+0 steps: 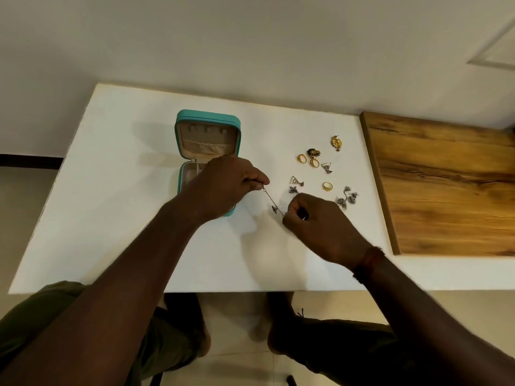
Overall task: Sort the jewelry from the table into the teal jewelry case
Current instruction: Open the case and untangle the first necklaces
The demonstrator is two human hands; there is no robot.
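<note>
The teal jewelry case point(207, 135) stands open on the white table point(117, 196), lid upright, beige lining showing. My left hand point(225, 185) hovers over the case's lower half and pinches one end of a thin silver chain point(269, 198). My right hand point(317, 224) pinches the other end, just right of the case; a small silver pendant hangs mid-chain. Loose jewelry lies to the right: gold rings point(301, 158), a gold brooch point(336, 142), a dark brooch point(313, 153), triangular silver earrings point(326, 167), and silver tassel earrings point(347, 199).
A wooden board point(451, 185) covers the table's right end, close to the loose jewelry. The wall runs behind the table. My knees and feet show under the table's front edge.
</note>
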